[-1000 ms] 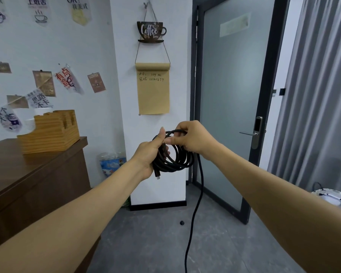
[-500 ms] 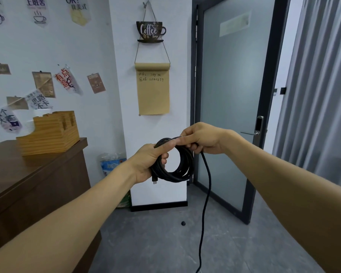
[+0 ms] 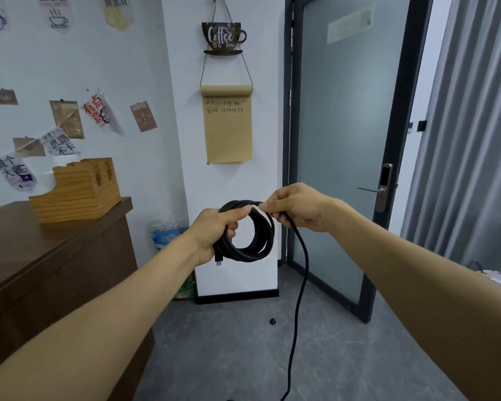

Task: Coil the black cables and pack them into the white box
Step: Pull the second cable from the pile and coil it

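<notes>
matt black cable (image 3: 261, 244), wooden counter (image 3: 55, 244)

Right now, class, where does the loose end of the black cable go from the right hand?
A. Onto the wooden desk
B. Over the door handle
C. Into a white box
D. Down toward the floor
D: from the right hand the black cable hangs down toward the grey floor.

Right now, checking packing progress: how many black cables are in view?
1: a black braided cable, coiled between left hand and right hand, tail hanging to the floor. Others may be off-frame.
</notes>
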`<state>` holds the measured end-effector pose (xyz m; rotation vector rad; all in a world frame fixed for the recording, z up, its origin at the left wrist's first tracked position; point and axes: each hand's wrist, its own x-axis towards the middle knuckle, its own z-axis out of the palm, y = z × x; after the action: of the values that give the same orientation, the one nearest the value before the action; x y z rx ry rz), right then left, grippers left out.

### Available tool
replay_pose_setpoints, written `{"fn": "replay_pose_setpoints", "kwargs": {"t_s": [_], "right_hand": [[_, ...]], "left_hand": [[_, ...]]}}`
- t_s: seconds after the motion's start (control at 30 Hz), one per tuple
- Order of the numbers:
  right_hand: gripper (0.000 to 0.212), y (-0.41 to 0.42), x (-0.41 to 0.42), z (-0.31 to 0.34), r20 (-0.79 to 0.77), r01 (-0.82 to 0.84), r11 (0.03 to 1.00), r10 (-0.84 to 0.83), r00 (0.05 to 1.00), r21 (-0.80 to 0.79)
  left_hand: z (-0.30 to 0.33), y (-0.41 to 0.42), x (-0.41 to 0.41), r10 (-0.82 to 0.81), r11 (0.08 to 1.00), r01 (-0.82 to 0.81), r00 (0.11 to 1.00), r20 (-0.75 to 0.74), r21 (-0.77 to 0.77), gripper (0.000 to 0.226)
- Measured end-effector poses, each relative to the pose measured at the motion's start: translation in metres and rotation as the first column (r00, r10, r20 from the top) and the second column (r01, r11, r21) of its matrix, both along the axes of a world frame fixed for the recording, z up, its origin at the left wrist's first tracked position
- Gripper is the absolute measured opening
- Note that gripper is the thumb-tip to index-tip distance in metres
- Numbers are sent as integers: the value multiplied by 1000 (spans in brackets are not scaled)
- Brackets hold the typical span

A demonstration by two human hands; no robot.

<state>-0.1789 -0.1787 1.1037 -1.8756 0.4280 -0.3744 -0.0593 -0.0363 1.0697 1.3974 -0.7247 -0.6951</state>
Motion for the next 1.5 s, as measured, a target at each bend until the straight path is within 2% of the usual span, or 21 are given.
{"fn": "replay_pose_setpoints", "kwargs": {"t_s": [0.2, 0.3, 0.4, 0.5, 0.57, 0.63, 0.67, 0.7, 0.77, 0.83, 0.9, 1.03, 1.13, 1.23, 1.37, 1.5], "right_hand": [[22, -16, -17, -24, -20, 99, 992, -98, 995, 75], [23, -29, -30, -35, 13, 171, 981, -173, 985, 91], [20, -37, -37, -42, 21, 268, 964, -268, 963, 9], [17, -34, -33, -42, 78, 341, 918, -332, 940, -203], [12, -26, -22, -35, 94, 351, 807, -350, 932, -475], [18, -11, -12, -26, 35, 258, 570, -373, 927, -780], [21, -1, -6, -21, 5, 182, 438, -375, 927, -880], [23, 9, -2, -17, -18, 111, 335, -360, 933, -935], [23, 28, 4, -6, -71, 2, 252, -280, 957, -968], [20, 45, 6, 5, -109, -55, 295, -168, 980, -954], [16, 52, 7, 13, -97, -58, 422, -72, 993, -905], [10, 51, 10, 18, 1, -29, 618, 48, 999, -786], [9, 46, 10, 15, 115, 21, 763, 69, 991, -646], [10, 39, 10, 6, 214, 92, 872, 15, 977, -481], [16, 31, 9, -3, 271, 158, 919, -59, 961, -360], [20, 29, 5, 1, 231, 166, 903, -77, 970, -397]], "left_hand": [[7, 10, 33, 206, 965, -233, 957, -203, -122, 20], [12, 23, 55, 321, 924, -361, 912, -256, -124, 18], [13, 32, 70, 387, 878, -459, 848, -362, -137, 20], [12, 30, 75, 516, 828, -553, 817, -256, -98, 26], [11, 26, 73, 637, 763, -641, 768, -73, -84, 34], [11, 21, 67, 710, 703, -703, 682, 176, -107, 42], [12, 20, 63, 713, 692, -710, 645, 277, -129, 46], [13, 18, 60, 704, 693, -706, 619, 348, -147, 49], [15, 14, 53, 672, 707, -691, 589, 449, -152, 55], [14, 9, 48, 626, 725, -677, 573, 529, -124, 59], [13, 7, 40, 580, 756, -646, 589, 562, -103, 60], [12, 3, 20, 460, 864, -498, 721, 518, -75, 47], [11, 0, 8, 338, 939, -339, 875, 346, -58, 46], [7, -2, 1, 252, 967, -252, 951, 178, -21, 51], [8, -3, -10, 121, 993, -122, 986, 119, 2, 59], [9, -2, -10, 4, 999, -12, 963, 269, 30, 47]]}}
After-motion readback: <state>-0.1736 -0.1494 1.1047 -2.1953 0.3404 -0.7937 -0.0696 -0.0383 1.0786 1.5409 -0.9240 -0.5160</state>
